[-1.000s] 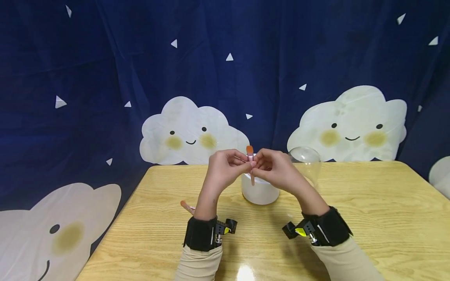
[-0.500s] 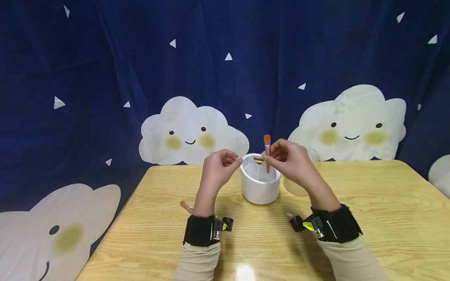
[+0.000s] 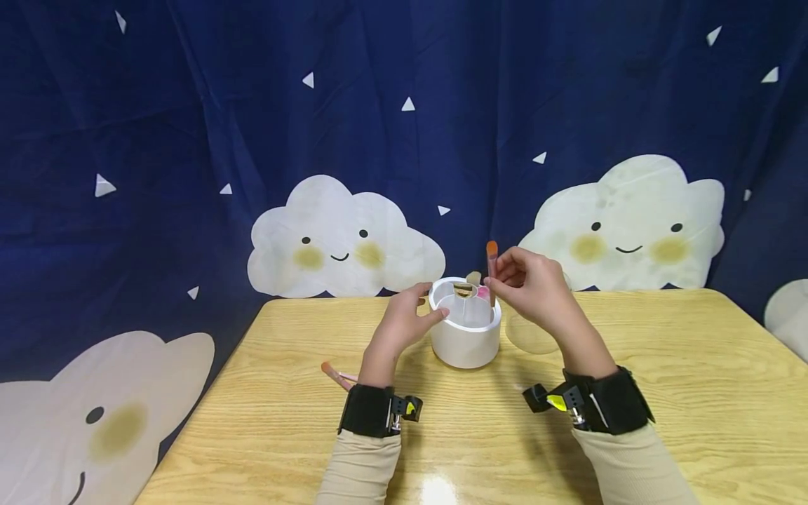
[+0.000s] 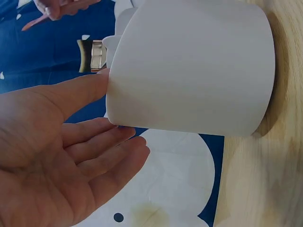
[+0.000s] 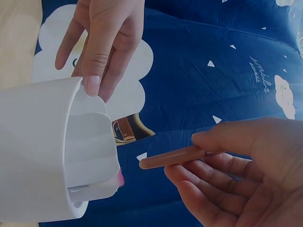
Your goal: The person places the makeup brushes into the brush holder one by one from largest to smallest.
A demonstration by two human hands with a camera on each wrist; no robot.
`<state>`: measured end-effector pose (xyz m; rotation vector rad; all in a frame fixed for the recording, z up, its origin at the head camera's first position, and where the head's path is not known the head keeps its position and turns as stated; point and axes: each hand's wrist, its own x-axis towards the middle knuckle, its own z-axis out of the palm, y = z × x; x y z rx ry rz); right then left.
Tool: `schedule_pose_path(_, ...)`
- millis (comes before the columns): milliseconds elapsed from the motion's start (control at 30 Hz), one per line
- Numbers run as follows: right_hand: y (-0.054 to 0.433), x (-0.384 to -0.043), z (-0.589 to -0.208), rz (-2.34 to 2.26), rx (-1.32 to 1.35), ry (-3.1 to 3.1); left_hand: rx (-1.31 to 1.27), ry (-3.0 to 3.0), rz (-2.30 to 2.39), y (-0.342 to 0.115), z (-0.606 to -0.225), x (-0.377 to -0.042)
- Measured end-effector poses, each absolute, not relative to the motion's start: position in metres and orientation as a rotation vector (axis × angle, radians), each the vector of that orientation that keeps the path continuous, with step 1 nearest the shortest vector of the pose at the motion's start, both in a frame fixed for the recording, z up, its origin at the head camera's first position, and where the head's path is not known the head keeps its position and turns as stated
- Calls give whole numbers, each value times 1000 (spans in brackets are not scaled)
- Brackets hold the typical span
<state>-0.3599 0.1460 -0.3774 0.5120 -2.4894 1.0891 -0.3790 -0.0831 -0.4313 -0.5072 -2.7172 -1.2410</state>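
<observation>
A white round organizer point(image 3: 466, 344) with inner dividers stands on the table. My left hand point(image 3: 404, 324) is at its left side, the thumb tip on the rim and the other fingers fairly straight beside the wall. Between the thumb and fingers of my right hand point(image 3: 536, 287) is a makeup brush point(image 3: 492, 270), orange bristles up. The handle's lower end points toward the organizer's right part; in the right wrist view a gap separates the handle point(image 5: 173, 157) from the dividers. Inside the organizer are a dark-and-gold brush head point(image 5: 130, 130) and something pink point(image 5: 120, 178).
A clear dome cover point(image 3: 530, 333) stands just right of the organizer, partly behind the right hand. Brushes point(image 3: 336, 376) lie on the wooden table point(image 3: 271, 435) left of the left forearm. A dark blue cloth with clouds point(image 3: 344, 256) hangs behind the table.
Both hands held the brush together; then the left hand let go. The right hand moved right with the brush, while the left came to the organizer's rim.
</observation>
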Motion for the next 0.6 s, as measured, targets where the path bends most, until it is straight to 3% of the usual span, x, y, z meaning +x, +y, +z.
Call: schedule_pose_path(600, 146, -360, -377, 1096, 462, -2490, -488, -2768, -1026, -77, -425, -372)
